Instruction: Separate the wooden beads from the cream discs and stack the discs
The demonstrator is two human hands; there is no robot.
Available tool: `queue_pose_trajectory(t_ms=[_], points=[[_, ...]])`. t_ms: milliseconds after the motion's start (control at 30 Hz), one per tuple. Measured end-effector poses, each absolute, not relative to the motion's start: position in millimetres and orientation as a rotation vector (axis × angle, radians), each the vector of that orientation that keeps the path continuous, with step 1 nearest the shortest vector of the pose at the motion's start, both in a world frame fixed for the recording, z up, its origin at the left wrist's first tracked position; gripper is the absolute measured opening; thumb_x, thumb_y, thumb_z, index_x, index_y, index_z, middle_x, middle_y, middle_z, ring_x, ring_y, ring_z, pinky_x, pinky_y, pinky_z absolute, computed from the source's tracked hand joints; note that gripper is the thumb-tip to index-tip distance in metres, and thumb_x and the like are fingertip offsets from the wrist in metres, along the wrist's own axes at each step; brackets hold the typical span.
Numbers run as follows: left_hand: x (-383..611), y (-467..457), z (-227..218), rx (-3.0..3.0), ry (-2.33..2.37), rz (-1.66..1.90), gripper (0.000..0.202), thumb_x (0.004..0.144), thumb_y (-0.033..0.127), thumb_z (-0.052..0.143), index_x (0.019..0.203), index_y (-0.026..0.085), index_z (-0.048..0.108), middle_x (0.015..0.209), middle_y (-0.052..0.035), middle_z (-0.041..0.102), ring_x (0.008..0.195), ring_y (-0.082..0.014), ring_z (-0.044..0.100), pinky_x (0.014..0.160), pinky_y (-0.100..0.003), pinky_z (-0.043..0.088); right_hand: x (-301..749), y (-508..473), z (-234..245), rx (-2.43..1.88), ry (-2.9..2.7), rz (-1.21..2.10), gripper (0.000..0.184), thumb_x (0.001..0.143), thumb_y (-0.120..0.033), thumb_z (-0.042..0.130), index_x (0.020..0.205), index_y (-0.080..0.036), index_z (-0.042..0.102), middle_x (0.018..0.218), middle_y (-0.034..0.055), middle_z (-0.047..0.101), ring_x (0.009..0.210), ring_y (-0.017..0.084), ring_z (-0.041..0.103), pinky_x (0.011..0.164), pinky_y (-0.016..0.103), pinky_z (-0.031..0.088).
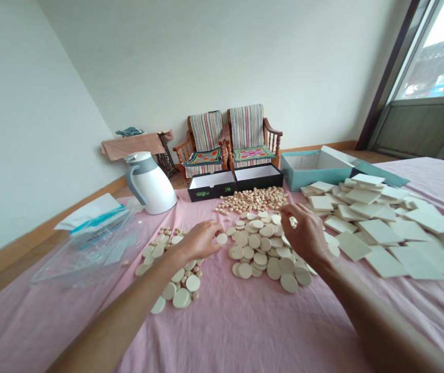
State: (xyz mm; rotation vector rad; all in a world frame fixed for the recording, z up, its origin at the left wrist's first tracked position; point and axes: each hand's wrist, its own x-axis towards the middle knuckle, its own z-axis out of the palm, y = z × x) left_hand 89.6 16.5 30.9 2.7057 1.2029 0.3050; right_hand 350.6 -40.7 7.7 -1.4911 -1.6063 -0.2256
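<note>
My left hand pinches a pale round wooden disc at its fingertips, between two piles. My right hand is closed in a pinch above the right edge of the middle pile of wooden discs. What its fingertips hold, if anything, is too small to make out. Behind that pile lies a spread of small wooden beads. Partly hidden by my left forearm, a mixed pile of discs and beads lies on the left. Square wooden tiles are heaped to the right of my right hand.
Two black boxes with white insides, a left box and a right box, stand behind the beads. A teal box is at the back right. A white jug and clear plastic packaging are on the left of the pink cloth.
</note>
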Motion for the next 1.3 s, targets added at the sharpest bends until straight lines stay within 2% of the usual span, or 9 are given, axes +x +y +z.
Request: queue_pose_trajectory(t_ms=[200,300,433,567,767,867,967,1167,1300], points=[[149.6,22.4,41.1,2.541,0.913,0.682,0.036,0.074,0.021,0.061,0.110,0.016,0.062,0.094,-0.0047,0.067,0.075,-0.0134,0.061,0.069,-0.024,0.048,360.5,-34.8,3.7,-1.554,-1.576,-0.233,0.018,0.080,-0.017,0.044,0.083,-0.019,0.062,0.080,0.0042,0.064,0.073,0.016,0.056,0.070,0.027,0.039],[146.8,26.4,43.6,2.511,0.934,0.711,0.031,0.078,0.022,0.056,0.108,0.017,0.063,0.093,-0.0046,0.068,0.075,-0.0130,0.061,0.068,-0.023,0.048,362.8,-32.4,1.0,-1.564,-1.582,-0.227,0.018,0.079,-0.017,0.044,0.084,-0.019,0.062,0.081,0.0041,0.064,0.073,0.016,0.056,0.071,0.026,0.039],[108.4,31.0,40.7,2.677,1.091,0.384,0.017,0.074,0.022,0.057,0.087,0.019,0.067,0.085,-0.0024,0.068,0.076,-0.0161,0.062,0.068,-0.024,0.046,361.1,-33.9,2.4,-1.562,-1.597,-0.228,0.018,0.080,-0.017,0.044,0.083,-0.019,0.062,0.081,0.0042,0.064,0.075,0.016,0.056,0.071,0.026,0.039],[76.5,24.3,37.2,2.785,1.328,-0.021,0.024,0.063,0.025,0.065,0.086,0.020,0.065,0.084,-0.0037,0.067,0.079,-0.0221,0.061,0.066,-0.028,0.044,358.5,-36.1,3.5,-1.552,-1.595,-0.241,0.018,0.080,-0.017,0.044,0.082,-0.019,0.062,0.079,0.0035,0.063,0.073,0.016,0.056,0.069,0.026,0.038],[69.0,11.4,36.1,2.797,1.456,-0.259,0.015,0.063,0.022,0.062,0.078,0.020,0.062,0.082,-0.0042,0.066,0.079,-0.0227,0.060,0.061,-0.027,0.040,360.6,-33.3,-1.4,-1.545,-1.593,-0.256,0.017,0.078,-0.018,0.045,0.081,-0.019,0.062,0.076,0.0031,0.063,0.071,0.016,0.055,0.067,0.026,0.037],[77.3,13.7,35.3,2.802,1.407,-0.125,0.012,0.064,0.020,0.060,0.076,0.019,0.062,0.078,-0.0029,0.065,0.076,-0.0198,0.060,0.062,-0.026,0.041,363.8,-30.5,-4.0,-1.540,-1.569,-0.244,0.017,0.077,-0.017,0.046,0.082,-0.020,0.062,0.077,0.0030,0.063,0.070,0.016,0.056,0.067,0.026,0.038],[102.6,16.9,37.4,2.772,1.225,0.208,0.012,0.068,0.019,0.059,0.079,0.018,0.062,0.079,-0.0018,0.064,0.074,-0.0164,0.059,0.064,-0.024,0.043,367.2,-28.0,-5.3,-1.547,-1.540,-0.230,0.017,0.077,-0.018,0.046,0.082,-0.019,0.062,0.079,0.0035,0.064,0.071,0.016,0.057,0.069,0.026,0.040],[173.3,20.8,39.1,2.588,0.936,0.794,0.023,0.072,0.016,0.061,0.095,0.017,0.063,0.094,-0.0046,0.064,0.074,-0.0126,0.060,0.065,-0.023,0.050,369.4,-26.5,-5.7,-1.571,-1.543,-0.207,0.016,0.077,-0.017,0.046,0.080,-0.019,0.061,0.077,0.0037,0.064,0.070,0.016,0.057,0.069,0.026,0.040],[178.9,23.9,34.7,2.539,0.910,0.933,0.026,0.075,0.012,0.059,0.100,0.018,0.063,0.101,-0.0044,0.064,0.079,-0.0126,0.062,0.068,-0.024,0.052,368.2,-27.6,-5.1,-1.566,-1.542,-0.204,0.016,0.077,-0.017,0.045,0.080,-0.019,0.061,0.076,0.0034,0.063,0.069,0.016,0.056,0.068,0.026,0.040]])
